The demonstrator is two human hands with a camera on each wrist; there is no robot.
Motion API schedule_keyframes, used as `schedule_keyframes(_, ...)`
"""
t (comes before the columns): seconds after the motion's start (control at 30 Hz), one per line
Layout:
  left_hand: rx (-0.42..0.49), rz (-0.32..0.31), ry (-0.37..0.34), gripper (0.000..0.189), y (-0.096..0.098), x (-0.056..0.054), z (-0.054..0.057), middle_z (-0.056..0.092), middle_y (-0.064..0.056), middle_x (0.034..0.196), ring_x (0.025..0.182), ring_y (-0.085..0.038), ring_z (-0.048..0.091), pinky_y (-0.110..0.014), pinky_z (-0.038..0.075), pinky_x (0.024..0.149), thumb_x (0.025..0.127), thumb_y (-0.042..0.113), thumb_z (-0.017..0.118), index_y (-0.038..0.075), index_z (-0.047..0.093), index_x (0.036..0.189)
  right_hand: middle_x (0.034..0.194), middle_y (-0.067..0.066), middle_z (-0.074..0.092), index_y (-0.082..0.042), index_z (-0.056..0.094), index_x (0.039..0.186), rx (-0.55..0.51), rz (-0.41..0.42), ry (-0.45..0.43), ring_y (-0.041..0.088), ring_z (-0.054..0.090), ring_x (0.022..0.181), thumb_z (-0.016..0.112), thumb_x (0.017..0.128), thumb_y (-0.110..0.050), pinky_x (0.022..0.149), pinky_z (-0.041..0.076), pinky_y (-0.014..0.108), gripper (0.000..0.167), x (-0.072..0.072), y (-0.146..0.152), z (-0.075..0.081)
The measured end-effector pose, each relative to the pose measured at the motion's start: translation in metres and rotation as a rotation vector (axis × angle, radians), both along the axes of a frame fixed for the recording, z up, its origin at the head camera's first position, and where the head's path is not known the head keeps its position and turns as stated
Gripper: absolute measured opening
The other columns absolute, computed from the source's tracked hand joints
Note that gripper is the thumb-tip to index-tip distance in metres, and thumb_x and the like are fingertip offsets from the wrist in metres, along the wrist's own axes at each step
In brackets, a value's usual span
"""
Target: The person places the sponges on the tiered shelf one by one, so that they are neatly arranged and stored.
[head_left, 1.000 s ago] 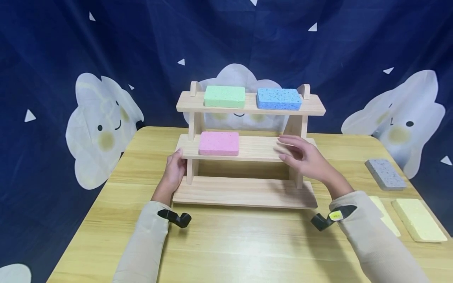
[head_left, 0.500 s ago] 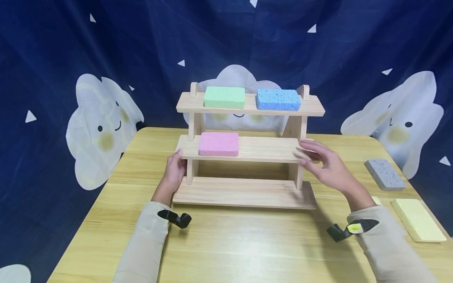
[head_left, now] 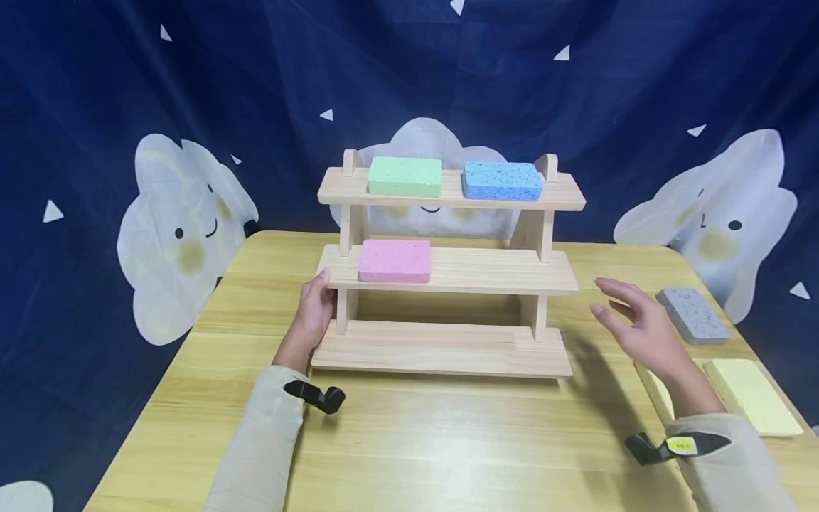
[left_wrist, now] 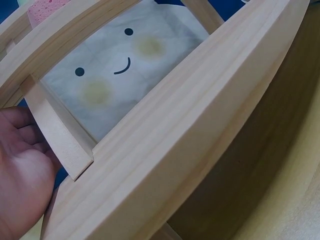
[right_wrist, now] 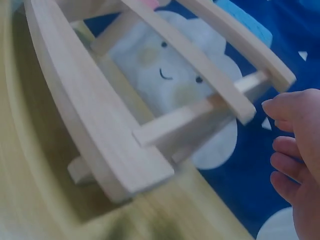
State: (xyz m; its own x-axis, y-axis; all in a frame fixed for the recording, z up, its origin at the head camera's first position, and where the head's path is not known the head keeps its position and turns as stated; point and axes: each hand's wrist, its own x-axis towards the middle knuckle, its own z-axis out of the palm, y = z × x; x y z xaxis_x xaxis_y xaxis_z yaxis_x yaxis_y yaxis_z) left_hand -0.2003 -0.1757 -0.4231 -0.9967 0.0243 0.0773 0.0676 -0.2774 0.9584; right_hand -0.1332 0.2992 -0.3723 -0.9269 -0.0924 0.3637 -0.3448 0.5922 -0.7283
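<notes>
A three-tier wooden shelf (head_left: 441, 348) stands on the table. On its top tier lie a green sponge (head_left: 404, 176) and a blue sponge (head_left: 502, 180); a pink sponge (head_left: 394, 261) is on the left part of the middle tier. My left hand (head_left: 312, 313) grips the left end of the middle tier, thumb at its edge, the other fingers partly hidden. To the right of the shelf, my right hand (head_left: 640, 331) hovers with nothing in it, fingers loosely bent. A grey sponge (head_left: 694, 316) lies on the table just beyond that hand.
Near the table's right edge is a yellow sponge (head_left: 753, 397). Another yellow sponge (head_left: 656, 392) lies partly covered by my right forearm. A dark blue curtain (head_left: 281, 85) with cloud prints hangs behind the wooden table (head_left: 409, 441).
My right hand has moved from in front of the middle tier out to the right, away from the shelf and toward the grey sponge. The left hand and the sponges have stayed in place.
</notes>
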Motion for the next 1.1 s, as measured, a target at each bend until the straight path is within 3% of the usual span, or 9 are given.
schedule_keyframes(0.23, -0.007, 0.018, -0.022, 0.052, 0.002, 0.002, 0.001, 0.045, -0.012, 0.121, 0.115, -0.015, 0.043, -0.038, 0.024, 0.113, 0.1, 0.02, 0.025, -0.016, 0.032, 0.136, 0.132, 0.0, 0.05, -0.002, 0.048, 0.135, 0.063, -0.158, -0.111, -0.019, 0.04, 0.104, 0.059, 0.093, -0.019, 0.084, 0.036, 0.0, 0.047, 0.022, 0.023, -0.012)
schedule_keyframes(0.47, -0.008, 0.004, -0.003, 0.053, 0.001, 0.002, 0.001, 0.043, -0.015, 0.125, 0.116, -0.015, 0.042, -0.038, 0.023, 0.113, 0.1, 0.021, 0.024, -0.015, 0.031, 0.137, 0.144, 0.02, 0.038, 0.002, 0.038, 0.141, 0.115, -0.321, -0.235, -0.019, 0.033, 0.108, 0.053, 0.095, -0.03, 0.079, 0.03, -0.005, 0.058, 0.047, 0.048, -0.029)
schedule_keyframes(0.53, -0.012, 0.002, -0.004, 0.053, 0.0, 0.002, 0.001, 0.043, -0.016, 0.126, 0.117, -0.015, 0.041, -0.039, 0.023, 0.113, 0.1, 0.021, 0.024, -0.015, 0.031, 0.138, 0.144, 0.026, 0.035, 0.002, 0.035, 0.142, 0.139, -0.379, -0.296, -0.004, 0.039, 0.123, 0.051, 0.096, -0.034, 0.089, 0.035, 0.002, 0.061, 0.055, 0.053, -0.033)
schedule_keyframes(0.6, -0.016, 0.001, -0.003, 0.053, 0.0, 0.002, 0.001, 0.042, -0.017, 0.125, 0.117, -0.016, 0.041, -0.039, 0.023, 0.113, 0.1, 0.022, 0.024, -0.015, 0.031, 0.137, 0.143, 0.032, 0.033, 0.003, 0.032, 0.143, 0.158, -0.436, -0.361, 0.024, 0.042, 0.13, 0.049, 0.096, -0.037, 0.099, 0.041, 0.023, 0.064, 0.061, 0.057, -0.036)
schedule_keyframes(0.67, -0.021, -0.004, 0.001, 0.054, -0.001, 0.001, 0.001, 0.042, -0.017, 0.126, 0.117, -0.016, 0.041, -0.039, 0.022, 0.114, 0.1, 0.022, 0.024, -0.015, 0.031, 0.138, 0.141, 0.036, 0.03, 0.004, 0.029, 0.144, 0.178, -0.484, -0.415, 0.051, 0.038, 0.123, 0.046, 0.096, -0.039, 0.1, 0.037, 0.048, 0.066, 0.067, 0.061, -0.038)
schedule_keyframes(0.7, -0.018, -0.004, 0.004, 0.054, -0.001, 0.001, 0.002, 0.041, -0.017, 0.126, 0.117, -0.016, 0.041, -0.039, 0.022, 0.114, 0.1, 0.022, 0.024, -0.015, 0.031, 0.138, 0.139, 0.038, 0.03, 0.004, 0.028, 0.144, 0.191, -0.506, -0.436, 0.058, 0.036, 0.118, 0.046, 0.096, -0.039, 0.097, 0.033, 0.058, 0.067, 0.07, 0.063, -0.039)
schedule_keyframes(0.77, -0.025, -0.01, 0.006, 0.054, -0.001, 0.002, 0.002, 0.039, -0.019, 0.128, 0.118, -0.017, 0.04, -0.04, 0.02, 0.114, 0.1, 0.022, 0.024, -0.016, 0.029, 0.138, 0.136, 0.042, 0.03, 0.007, 0.028, 0.143, 0.206, -0.544, -0.455, 0.059, 0.034, 0.116, 0.046, 0.095, -0.039, 0.094, 0.027, 0.065, 0.068, 0.074, 0.067, -0.043)
schedule_keyframes(1.1, -0.028, -0.006, -0.015, 0.053, -0.002, 0.002, 0.003, 0.041, -0.019, 0.125, 0.115, -0.017, 0.041, -0.041, 0.023, 0.113, 0.1, 0.021, 0.024, -0.016, 0.03, 0.137, 0.129, 0.043, 0.036, 0.016, 0.039, 0.13, 0.322, -0.601, -0.443, 0.059, 0.031, 0.118, 0.053, 0.091, -0.039, 0.097, 0.025, 0.064, 0.069, 0.087, 0.068, -0.063)
